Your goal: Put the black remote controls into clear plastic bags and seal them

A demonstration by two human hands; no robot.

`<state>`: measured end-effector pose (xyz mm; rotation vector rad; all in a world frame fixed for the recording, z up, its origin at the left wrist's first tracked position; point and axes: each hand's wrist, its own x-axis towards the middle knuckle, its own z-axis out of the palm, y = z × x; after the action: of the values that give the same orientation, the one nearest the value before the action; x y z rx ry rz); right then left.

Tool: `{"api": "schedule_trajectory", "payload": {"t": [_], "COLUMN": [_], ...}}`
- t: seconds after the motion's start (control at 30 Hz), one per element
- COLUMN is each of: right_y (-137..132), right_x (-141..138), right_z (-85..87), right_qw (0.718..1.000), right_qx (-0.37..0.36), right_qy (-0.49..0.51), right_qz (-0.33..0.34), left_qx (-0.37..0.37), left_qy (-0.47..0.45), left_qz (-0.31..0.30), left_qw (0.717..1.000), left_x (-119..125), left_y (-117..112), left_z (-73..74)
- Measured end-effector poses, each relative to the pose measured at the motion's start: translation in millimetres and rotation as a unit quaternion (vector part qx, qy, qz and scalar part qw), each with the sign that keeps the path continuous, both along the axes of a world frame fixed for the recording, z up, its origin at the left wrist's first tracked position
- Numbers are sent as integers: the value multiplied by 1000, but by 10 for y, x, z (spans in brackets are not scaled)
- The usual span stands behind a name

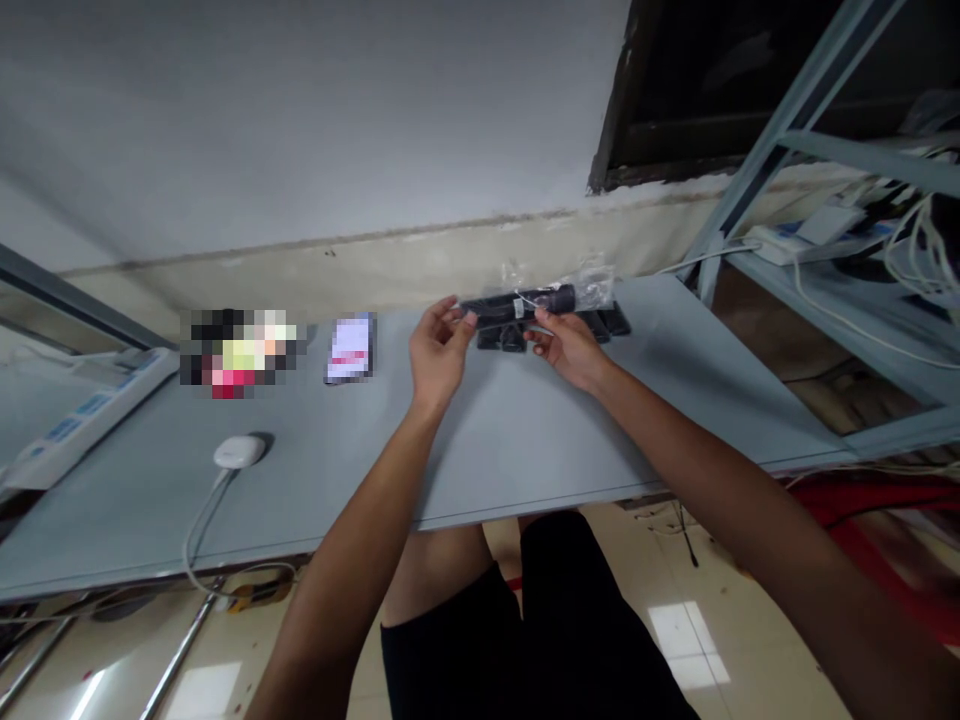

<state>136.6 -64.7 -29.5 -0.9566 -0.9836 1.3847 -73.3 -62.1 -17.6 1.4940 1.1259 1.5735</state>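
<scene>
A long black tube-like object (pixel 517 303) in a clear plastic bag is held above the far side of the grey table (pixel 525 450). My left hand (pixel 437 350) pinches its left end. Closed fingers of my right hand (pixel 566 345) grip it near the middle, where a small white tag shows. More crumpled clear plastic (pixel 592 278) sticks out at the right end. Under the tube, several black pieces (pixel 600 325) lie on the table.
A white round device (pixel 238 451) with a cable lies at the table's left. A phone-sized flat item (pixel 351 348) and a blurred patch (pixel 240 352) lie near the wall. A power strip (pixel 82 415) lies far left; metal shelving (pixel 825 230) with cables stands right.
</scene>
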Motion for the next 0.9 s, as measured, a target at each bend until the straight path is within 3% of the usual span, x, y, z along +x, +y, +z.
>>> {"api": "schedule_trajectory", "payload": {"t": [0.17, 0.4, 0.9], "right_y": [35, -21, -117], "right_x": [134, 143, 200], "right_z": [26, 12, 80], "right_qw": [997, 981, 963], "right_qx": [-55, -106, -144], "right_qy": [40, 109, 74], "right_qz": [22, 124, 216], "left_qx": [77, 121, 141], "left_qy": [-56, -4, -53], "left_qz": [75, 167, 199], "left_qw": [993, 979, 968], "left_x": [-104, -133, -189], "left_y": [19, -60, 19], "left_z": [100, 218, 262]}}
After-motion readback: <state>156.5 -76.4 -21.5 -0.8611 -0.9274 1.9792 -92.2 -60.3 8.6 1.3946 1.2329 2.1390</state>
